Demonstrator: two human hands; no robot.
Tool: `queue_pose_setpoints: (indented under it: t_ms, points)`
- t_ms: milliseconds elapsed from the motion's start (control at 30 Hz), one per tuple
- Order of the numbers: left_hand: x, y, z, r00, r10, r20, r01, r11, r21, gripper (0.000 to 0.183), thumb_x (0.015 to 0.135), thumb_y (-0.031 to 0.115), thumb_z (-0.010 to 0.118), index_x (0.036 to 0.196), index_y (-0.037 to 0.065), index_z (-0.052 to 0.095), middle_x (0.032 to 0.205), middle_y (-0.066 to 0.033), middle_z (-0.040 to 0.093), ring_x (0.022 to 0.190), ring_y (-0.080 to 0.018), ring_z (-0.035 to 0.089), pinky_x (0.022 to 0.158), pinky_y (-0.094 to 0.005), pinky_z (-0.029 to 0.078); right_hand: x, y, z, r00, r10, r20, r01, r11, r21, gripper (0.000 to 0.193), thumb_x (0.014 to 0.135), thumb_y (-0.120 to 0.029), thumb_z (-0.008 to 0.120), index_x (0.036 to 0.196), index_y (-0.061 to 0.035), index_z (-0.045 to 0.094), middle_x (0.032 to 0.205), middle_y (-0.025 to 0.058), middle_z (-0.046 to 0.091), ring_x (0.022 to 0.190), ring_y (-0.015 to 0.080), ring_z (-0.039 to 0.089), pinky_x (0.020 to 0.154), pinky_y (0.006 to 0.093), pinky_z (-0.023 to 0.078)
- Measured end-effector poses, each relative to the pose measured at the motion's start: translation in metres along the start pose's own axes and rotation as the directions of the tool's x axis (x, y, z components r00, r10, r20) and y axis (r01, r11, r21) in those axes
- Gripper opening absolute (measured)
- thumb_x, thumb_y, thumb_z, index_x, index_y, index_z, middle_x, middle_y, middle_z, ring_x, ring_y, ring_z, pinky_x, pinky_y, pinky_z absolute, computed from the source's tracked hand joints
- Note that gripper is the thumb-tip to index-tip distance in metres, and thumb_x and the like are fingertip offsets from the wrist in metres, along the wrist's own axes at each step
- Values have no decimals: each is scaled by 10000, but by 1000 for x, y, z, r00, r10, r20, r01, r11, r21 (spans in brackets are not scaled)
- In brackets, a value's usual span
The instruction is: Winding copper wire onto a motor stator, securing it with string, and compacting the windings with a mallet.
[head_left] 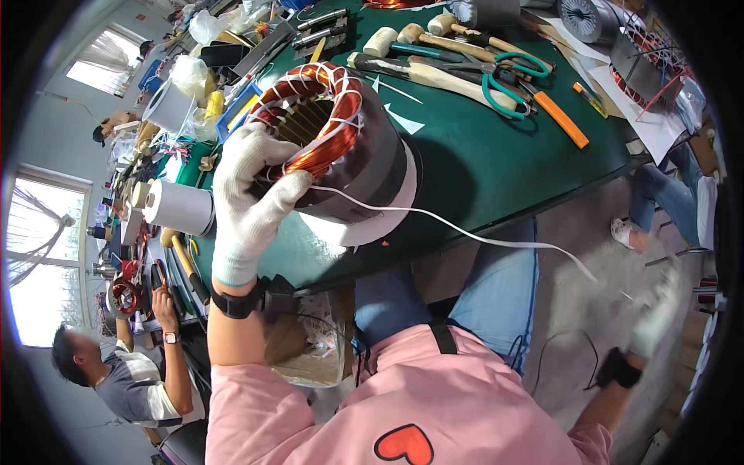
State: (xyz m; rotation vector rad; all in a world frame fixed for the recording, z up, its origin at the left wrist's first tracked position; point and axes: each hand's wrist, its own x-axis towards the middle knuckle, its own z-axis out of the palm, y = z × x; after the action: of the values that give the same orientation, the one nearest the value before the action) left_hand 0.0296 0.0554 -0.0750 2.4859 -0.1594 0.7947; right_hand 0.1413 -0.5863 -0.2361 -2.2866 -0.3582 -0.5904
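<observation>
A motor stator (364, 155) stands upright on a white paper-like sheet (360, 231) at the table's near edge. Its copper winding (339, 138) forms a ring on top, bound at intervals with white lacing cord. My left hand (252, 182), in a white knitted glove, grips the near left side of this winding, its thumb by the spot where the cord leaves. From there a white cord (465, 231) runs loosely out to the right, toward my right hand (657, 318). That gloved hand is stretched far out beyond the table and smeared by motion, so its fingers cannot be made out.
On the green table (465, 174) behind the stator lie several mallets (434, 74), green-handled scissors (504, 85) and an orange-handled tool (559, 118). A white spool (180, 207) is at left. Another stator (639, 66) stands at far right. A co-worker (143, 372) sits at left; another person's leg (651, 194) shows right.
</observation>
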Motion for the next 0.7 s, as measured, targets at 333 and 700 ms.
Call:
queue_pose_setpoints:
  t_ms: [333,700]
  points:
    - [13,17,-17,977,-84,196,96,994,-51,531,1081,458,476,1116,-15,716,977,-139,698,942,-274,647,915,-364,479,55,-381,198,190,-464,865,-871,327,367,396,1059,-239,517,1359,13,575,780,-2,635,623,30,554,529,189,439]
    - [79,13,-28,864,-74,498,-68,963,261,289,900,79,626,1161,-30,684,1061,-142,725,996,-260,689,933,-350,518,80,-380,223,515,-268,814,-675,460,577,321,1020,-303,649,851,-40,722,604,-34,574,509,60,535,493,251,422]
